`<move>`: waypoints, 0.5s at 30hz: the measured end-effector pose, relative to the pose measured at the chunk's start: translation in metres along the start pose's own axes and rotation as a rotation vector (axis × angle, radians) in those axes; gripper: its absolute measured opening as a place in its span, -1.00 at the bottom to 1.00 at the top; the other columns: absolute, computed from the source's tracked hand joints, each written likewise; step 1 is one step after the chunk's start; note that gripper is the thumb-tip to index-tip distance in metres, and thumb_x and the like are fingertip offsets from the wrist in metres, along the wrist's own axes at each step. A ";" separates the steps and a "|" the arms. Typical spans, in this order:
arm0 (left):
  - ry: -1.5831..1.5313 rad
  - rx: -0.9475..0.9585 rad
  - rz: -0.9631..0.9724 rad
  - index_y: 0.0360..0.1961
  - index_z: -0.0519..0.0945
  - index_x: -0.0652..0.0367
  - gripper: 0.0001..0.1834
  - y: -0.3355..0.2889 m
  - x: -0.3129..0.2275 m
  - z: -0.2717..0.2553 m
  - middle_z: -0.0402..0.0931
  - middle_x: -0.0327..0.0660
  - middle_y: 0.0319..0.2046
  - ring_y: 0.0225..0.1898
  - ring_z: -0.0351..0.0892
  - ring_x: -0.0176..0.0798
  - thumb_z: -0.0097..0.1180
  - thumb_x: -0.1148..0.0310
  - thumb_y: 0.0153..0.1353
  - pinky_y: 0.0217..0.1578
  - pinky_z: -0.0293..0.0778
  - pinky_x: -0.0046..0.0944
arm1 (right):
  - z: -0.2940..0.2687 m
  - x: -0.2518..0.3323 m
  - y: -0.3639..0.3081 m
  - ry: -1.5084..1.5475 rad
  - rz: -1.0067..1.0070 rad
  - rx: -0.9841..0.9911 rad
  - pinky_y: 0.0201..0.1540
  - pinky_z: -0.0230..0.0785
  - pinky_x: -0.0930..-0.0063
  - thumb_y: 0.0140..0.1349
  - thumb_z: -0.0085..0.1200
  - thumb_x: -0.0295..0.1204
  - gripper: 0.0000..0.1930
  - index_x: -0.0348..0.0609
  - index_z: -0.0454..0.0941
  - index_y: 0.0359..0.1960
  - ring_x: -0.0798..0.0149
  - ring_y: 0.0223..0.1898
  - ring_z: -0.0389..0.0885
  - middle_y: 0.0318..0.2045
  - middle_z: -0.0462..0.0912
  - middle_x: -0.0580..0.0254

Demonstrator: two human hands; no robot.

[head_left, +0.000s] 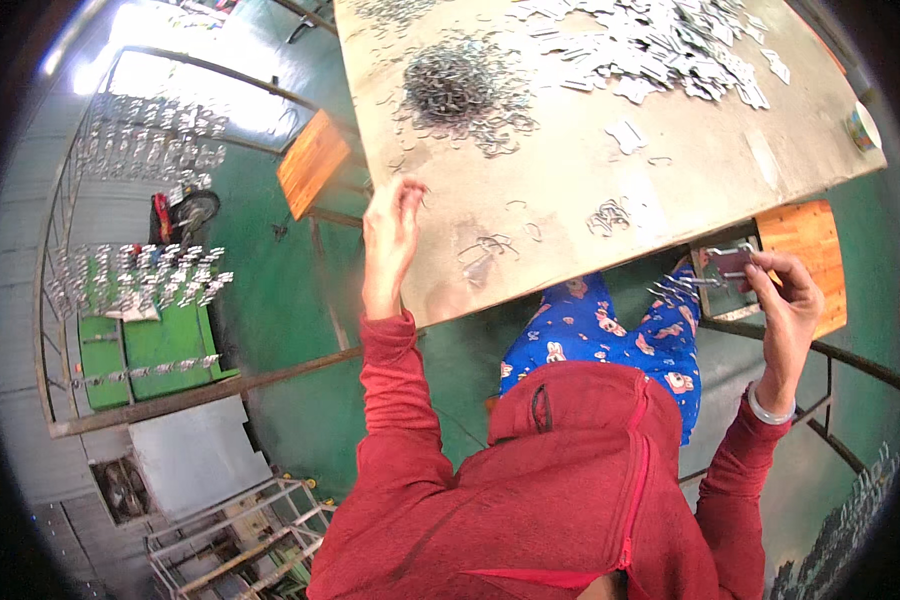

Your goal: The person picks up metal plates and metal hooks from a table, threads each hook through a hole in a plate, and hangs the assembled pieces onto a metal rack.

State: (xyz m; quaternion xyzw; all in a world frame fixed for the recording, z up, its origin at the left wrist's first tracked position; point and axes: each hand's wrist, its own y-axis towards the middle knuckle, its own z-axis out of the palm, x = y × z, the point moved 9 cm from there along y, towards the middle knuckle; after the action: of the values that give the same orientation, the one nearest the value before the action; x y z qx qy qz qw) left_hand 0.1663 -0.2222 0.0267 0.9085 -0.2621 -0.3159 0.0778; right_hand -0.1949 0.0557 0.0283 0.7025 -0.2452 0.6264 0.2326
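Observation:
My left hand (392, 235) is over the left edge of the table, its fingertips pinched on what looks like a small wire hook (425, 193). Off the table's near edge on the right, my right hand (792, 305) grips a flat metal plate (732, 262) between thumb and fingers. A row of thin wire hooks (678, 288) extends from the plate toward my lap. On the table, a small cluster of hooks (608, 217) lies near the front edge. A few loose hooks (490, 243) are spread closer to my left hand.
A heap of wire hooks (460, 85) and a broad pile of metal plates (660, 50) cover the far part of the table (560, 180). A paper cup (862, 128) stands at the right corner. Wooden stools (313, 165) flank the table; a rack of hanging metal parts (145, 270) is at left.

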 end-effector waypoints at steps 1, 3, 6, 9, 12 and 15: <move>0.073 -0.009 0.105 -0.24 0.53 0.20 -0.83 -0.011 0.002 -0.003 0.50 -0.21 -0.54 -0.53 0.46 -0.36 -0.03 0.38 0.22 -0.52 0.38 -0.34 | 0.000 0.001 -0.001 0.006 -0.006 0.014 -0.35 0.39 0.66 0.08 0.11 -0.66 -0.89 -0.33 0.55 -0.33 0.48 -0.43 0.54 -0.39 0.58 0.29; 0.024 0.186 -0.139 -0.27 0.56 0.23 -0.82 -0.030 0.029 0.014 0.50 -0.18 -0.56 -0.53 0.48 -0.31 -0.01 0.40 0.18 -0.45 0.40 -0.30 | -0.003 0.000 -0.003 -0.063 0.013 0.001 -0.36 0.37 0.67 0.09 0.10 -0.67 -0.89 -0.33 0.55 -0.33 0.48 -0.43 0.53 -0.41 0.57 0.31; 0.124 0.244 -0.249 -0.34 0.59 0.27 -0.82 -0.050 0.051 0.025 0.54 -0.04 -0.53 -0.46 0.56 -0.15 0.05 0.40 0.10 -0.39 0.42 -0.23 | 0.000 -0.003 -0.001 -0.030 0.012 0.010 -0.36 0.37 0.67 0.08 0.11 -0.68 -0.89 -0.32 0.56 -0.33 0.48 -0.44 0.52 -0.42 0.56 0.31; 0.109 0.267 -0.276 -0.36 0.59 0.27 -0.83 -0.050 0.042 0.033 0.56 0.02 -0.49 -0.43 0.59 -0.05 0.08 0.39 0.08 -0.38 0.43 -0.20 | -0.001 0.002 0.001 -0.047 -0.002 0.012 -0.37 0.38 0.66 0.07 0.12 -0.68 -0.89 -0.33 0.55 -0.33 0.47 -0.44 0.53 -0.42 0.56 0.30; -0.033 0.334 -0.257 -0.34 0.61 0.28 -0.80 -0.046 0.031 0.050 0.57 0.02 -0.50 -0.43 0.60 -0.08 0.11 0.37 0.07 -0.38 0.44 -0.22 | 0.000 0.006 0.001 -0.031 -0.002 -0.007 -0.39 0.41 0.64 0.07 0.13 -0.67 -0.90 -0.34 0.55 -0.34 0.44 -0.46 0.54 -0.43 0.56 0.28; -0.161 0.395 -0.224 -0.32 0.63 0.26 -0.78 -0.042 0.016 0.064 0.59 -0.02 -0.51 -0.45 0.60 -0.12 0.12 0.37 0.04 -0.37 0.44 -0.24 | 0.001 0.014 0.001 -0.058 -0.040 -0.011 -0.39 0.41 0.64 0.06 0.13 -0.68 -0.89 -0.35 0.55 -0.34 0.45 -0.47 0.54 -0.43 0.56 0.28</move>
State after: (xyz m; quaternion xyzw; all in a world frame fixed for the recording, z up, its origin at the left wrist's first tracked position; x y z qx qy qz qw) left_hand 0.1556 -0.1931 -0.0453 0.9014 -0.2218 -0.3367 -0.1582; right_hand -0.1927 0.0535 0.0425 0.7239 -0.2414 0.5995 0.2416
